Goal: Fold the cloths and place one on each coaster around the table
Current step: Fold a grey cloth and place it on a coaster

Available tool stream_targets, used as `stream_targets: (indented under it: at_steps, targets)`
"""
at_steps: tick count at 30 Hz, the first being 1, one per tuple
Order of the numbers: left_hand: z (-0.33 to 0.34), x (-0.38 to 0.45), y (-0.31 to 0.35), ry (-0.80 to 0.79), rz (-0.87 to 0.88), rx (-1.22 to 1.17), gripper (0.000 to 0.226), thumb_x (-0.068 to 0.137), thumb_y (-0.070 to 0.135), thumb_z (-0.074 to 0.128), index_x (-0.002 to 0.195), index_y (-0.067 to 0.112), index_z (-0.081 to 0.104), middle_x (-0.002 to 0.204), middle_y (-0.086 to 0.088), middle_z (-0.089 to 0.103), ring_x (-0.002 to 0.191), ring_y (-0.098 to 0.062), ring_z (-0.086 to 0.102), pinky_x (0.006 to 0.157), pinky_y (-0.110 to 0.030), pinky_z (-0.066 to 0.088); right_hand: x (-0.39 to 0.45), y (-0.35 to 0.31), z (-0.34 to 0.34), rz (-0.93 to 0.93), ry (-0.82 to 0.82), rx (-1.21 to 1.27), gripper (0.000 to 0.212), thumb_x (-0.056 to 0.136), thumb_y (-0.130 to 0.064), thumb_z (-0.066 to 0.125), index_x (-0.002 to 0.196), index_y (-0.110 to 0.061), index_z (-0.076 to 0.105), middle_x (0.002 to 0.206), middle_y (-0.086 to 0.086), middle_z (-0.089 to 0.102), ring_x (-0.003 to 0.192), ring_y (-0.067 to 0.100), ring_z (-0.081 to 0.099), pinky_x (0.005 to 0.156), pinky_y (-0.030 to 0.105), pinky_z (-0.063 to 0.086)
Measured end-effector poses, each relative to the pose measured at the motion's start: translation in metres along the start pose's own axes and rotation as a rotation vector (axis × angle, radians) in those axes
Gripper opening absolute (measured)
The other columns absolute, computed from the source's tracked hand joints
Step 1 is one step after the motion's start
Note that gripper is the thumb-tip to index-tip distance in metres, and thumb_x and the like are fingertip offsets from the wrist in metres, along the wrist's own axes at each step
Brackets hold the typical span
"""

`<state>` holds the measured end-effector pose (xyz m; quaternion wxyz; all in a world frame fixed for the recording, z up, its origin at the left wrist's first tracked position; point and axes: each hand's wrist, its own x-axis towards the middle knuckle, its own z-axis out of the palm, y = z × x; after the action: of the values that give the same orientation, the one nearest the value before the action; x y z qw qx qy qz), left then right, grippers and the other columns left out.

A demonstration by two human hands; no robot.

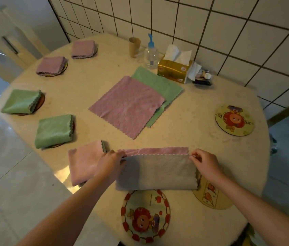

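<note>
While both hands, left (111,161) and right (205,161), pinch the cloth (158,172) at its upper corners, lower centre: light, limp fabric; corner grip suits folding.

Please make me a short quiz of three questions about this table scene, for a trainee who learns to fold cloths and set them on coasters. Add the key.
1. True or false: both hands pinch the top edge of the half-folded pink cloth.
2. How many coasters show no folded cloth set on them? A) one B) three C) five
3. Which cloth lies on top in the flat pile at the table's middle?

Key:
1. True: the left hand and the right hand each pinch a corner.
2. B: the red-rimmed coaster, the near-right coaster partly under the cloth, and the far-right coaster.
3. The unfolded pink cloth, over the unfolded green cloth.
</note>
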<state>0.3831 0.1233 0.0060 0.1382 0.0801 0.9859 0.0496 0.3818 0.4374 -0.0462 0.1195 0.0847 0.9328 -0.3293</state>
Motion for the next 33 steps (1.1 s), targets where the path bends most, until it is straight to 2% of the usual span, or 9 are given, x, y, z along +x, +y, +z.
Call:
stream_targets:
  at_steps: [2,6,10,16,20,24,27,30,33]
  targets:
    - [-0.009,0.012,0.003,-0.016,0.014,0.046,0.021,0.101,0.035,0.038,0.115,0.036,0.053,0.108,0.007,0.057,0.085,-0.011,0.048,0.058,-0.012,0.032,0.012,0.004,0.005,0.037,-0.005,-0.011,0.008,0.091,-0.026,0.059,0.088,-0.019,0.062,0.081,-0.005,0.065,0.071,0.004,0.058,0.056,0.016,0.043]
    - [0.032,0.045,-0.025,-0.043,-0.075,-0.043,0.018,0.095,0.038,0.046,0.103,0.036,0.061,0.102,0.002,0.064,0.091,-0.020,0.058,0.075,-0.032,0.045,0.030,0.009,0.011,0.036,-0.016,-0.019,0.009,0.090,-0.025,0.060,0.085,-0.019,0.062,0.077,-0.008,0.064,0.070,0.004,0.059,0.057,0.018,0.046]
    - [0.031,0.053,-0.034,-0.022,-0.094,-0.030,0.018,0.093,0.040,0.046,0.099,0.034,0.062,0.097,0.004,0.062,0.094,-0.021,0.059,0.078,-0.032,0.041,0.043,0.012,0.011,0.022,-0.044,-0.024,0.012,0.090,-0.032,0.058,0.085,-0.022,0.061,0.077,-0.009,0.066,0.071,0.007,0.063,0.062,0.032,0.057]
    - [0.017,0.054,-0.028,-0.003,-0.071,0.077,0.019,0.097,0.040,0.041,0.105,0.035,0.058,0.104,0.004,0.060,0.100,-0.017,0.054,0.072,-0.029,0.028,0.060,0.010,0.016,0.027,-0.051,-0.172,0.024,0.090,-0.046,0.054,0.077,-0.026,0.056,0.067,-0.009,0.064,0.060,0.011,0.060,0.055,0.038,0.055]
    - [0.046,0.059,-0.035,0.037,-0.064,-0.019,0.035,0.088,0.023,0.057,0.123,0.025,0.054,0.122,0.002,0.056,0.111,-0.022,0.049,0.093,-0.035,0.038,0.059,0.000,0.013,0.053,0.024,-0.227,0.021,0.091,-0.043,0.053,0.085,-0.023,0.053,0.074,-0.008,0.062,0.064,0.014,0.059,0.055,0.036,0.053]
    - [0.061,0.027,-0.002,0.120,0.255,-0.077,0.048,0.077,0.021,0.064,0.124,0.019,0.052,0.122,-0.001,0.055,0.110,-0.025,0.052,0.093,-0.038,0.048,0.028,-0.013,0.013,-0.229,0.137,-0.352,0.011,0.093,-0.021,0.051,0.103,-0.021,0.054,0.098,-0.006,0.055,0.077,0.008,0.052,0.052,0.018,0.041]
    - [0.085,-0.007,0.026,0.019,0.546,-0.039,0.048,0.088,0.034,0.053,0.134,0.027,0.043,0.139,0.006,0.048,0.131,-0.017,0.042,0.111,-0.033,0.033,-0.020,-0.014,0.028,-0.452,0.001,-0.375,0.018,0.084,-0.012,0.062,0.099,-0.022,0.060,0.099,-0.007,0.053,0.079,0.004,0.050,0.057,0.014,0.045]
    - [0.112,-0.023,0.030,-0.066,0.535,0.007,0.052,0.099,0.041,0.036,0.148,0.028,0.026,0.156,0.007,0.024,0.146,-0.016,0.016,0.117,-0.041,0.013,-0.055,0.005,0.041,-0.715,-0.111,-0.511,0.049,0.061,-0.009,0.081,0.106,-0.019,0.064,0.105,-0.005,0.060,0.095,0.010,0.057,0.083,0.022,0.050]
    - [0.123,-0.035,0.015,-0.035,0.416,0.082,0.055,0.099,0.050,0.030,0.150,0.030,0.023,0.156,0.007,0.023,0.144,-0.017,0.019,0.118,-0.039,0.013,-0.064,0.022,0.046,-0.747,-0.142,-0.639,0.073,0.051,0.000,0.081,0.119,-0.017,0.061,0.117,-0.003,0.061,0.109,0.015,0.060,0.095,0.029,0.044]
